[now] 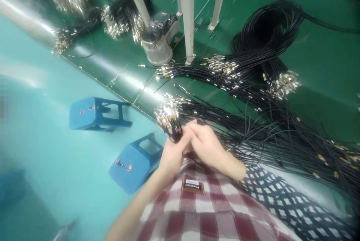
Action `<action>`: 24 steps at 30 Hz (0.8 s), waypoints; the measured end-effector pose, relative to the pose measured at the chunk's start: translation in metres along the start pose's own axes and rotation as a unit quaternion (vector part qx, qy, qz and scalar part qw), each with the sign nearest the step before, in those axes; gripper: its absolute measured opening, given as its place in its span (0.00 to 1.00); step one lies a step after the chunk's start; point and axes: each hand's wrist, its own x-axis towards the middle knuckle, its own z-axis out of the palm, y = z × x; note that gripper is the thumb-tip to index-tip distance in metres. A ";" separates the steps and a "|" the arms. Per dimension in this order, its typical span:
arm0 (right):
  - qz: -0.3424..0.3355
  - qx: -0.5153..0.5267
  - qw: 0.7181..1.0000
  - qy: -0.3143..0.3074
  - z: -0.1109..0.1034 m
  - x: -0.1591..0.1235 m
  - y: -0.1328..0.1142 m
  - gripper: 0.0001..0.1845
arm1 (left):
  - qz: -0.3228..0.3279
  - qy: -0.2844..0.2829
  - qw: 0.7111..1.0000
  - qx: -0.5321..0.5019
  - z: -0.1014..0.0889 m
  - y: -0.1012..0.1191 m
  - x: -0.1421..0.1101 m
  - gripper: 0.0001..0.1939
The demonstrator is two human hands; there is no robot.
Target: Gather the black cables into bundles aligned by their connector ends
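Note:
A bundle of black cables (pixel 176 132) with shiny metal connector ends stands up out of my left hand (pixel 174 154), whose fingers are wrapped around it just below the tips. Pressed against the left one, my right hand (pixel 206 141) is closed at the same bundle, with its fingertips partly hidden. Right behind my hands, a long spread of loose black cables (pixel 239 119) runs along the green table (pixel 323 94) to the right. More connector tips (pixel 171 100) lie at the table edge just beyond the held bundle.
A coiled bundle of cables (pixel 267 27) lies at the back right. A grey-white machine (pixel 159 44) stands by white table-top posts (pixel 187 12). Further cable bundles (pixel 115 23) lie at the far left. Two blue stools (pixel 84 113) are on the turquoise floor (pixel 56 166) at left.

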 end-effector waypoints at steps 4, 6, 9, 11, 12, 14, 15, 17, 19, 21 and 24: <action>0.039 0.027 0.985 -0.166 0.004 0.017 -0.020 0.16 | -0.040 0.045 0.997 -0.047 -0.011 -0.002 -0.006 0.23; 0.062 0.064 0.973 -0.211 0.003 0.019 -0.018 0.16 | -0.048 0.060 0.995 -0.065 -0.017 -0.005 -0.007 0.22; 0.063 0.071 0.968 -0.233 -0.001 0.017 -0.006 0.15 | -0.045 0.075 0.993 -0.073 -0.025 -0.011 -0.007 0.20; 0.043 0.007 0.972 -0.232 -0.004 0.013 0.005 0.14 | -0.041 0.082 0.992 -0.083 -0.029 -0.015 -0.007 0.17; 0.034 -0.043 0.972 -0.228 -0.005 0.011 0.011 0.14 | -0.042 0.084 0.992 -0.088 -0.031 -0.016 -0.007 0.15; 0.031 -0.131 0.967 -0.216 -0.005 0.006 0.020 0.15 | -0.046 0.081 0.991 -0.094 -0.035 -0.017 -0.007 0.14; 0.033 -0.154 0.964 -0.214 -0.004 0.005 0.022 0.16 | -0.048 0.078 0.991 -0.093 -0.037 -0.018 -0.007 0.14; 0.035 -0.157 0.961 -0.225 -0.001 0.008 0.024 0.17 | -0.048 0.066 0.993 -0.088 -0.042 -0.018 -0.004 0.14; 0.030 -0.120 0.953 -0.276 0.002 0.020 0.025 0.18 | -0.053 0.052 0.993 -0.095 -0.046 -0.019 -0.001 0.13; 0.033 -0.091 0.944 -0.316 0.005 0.042 0.033 0.20 | -0.056 0.049 0.991 -0.111 -0.048 -0.021 0.002 0.14; 0.042 -0.239 0.943 -0.227 0.016 0.079 0.057 0.17 | -0.045 0.058 0.988 -0.137 -0.049 -0.021 0.003 0.19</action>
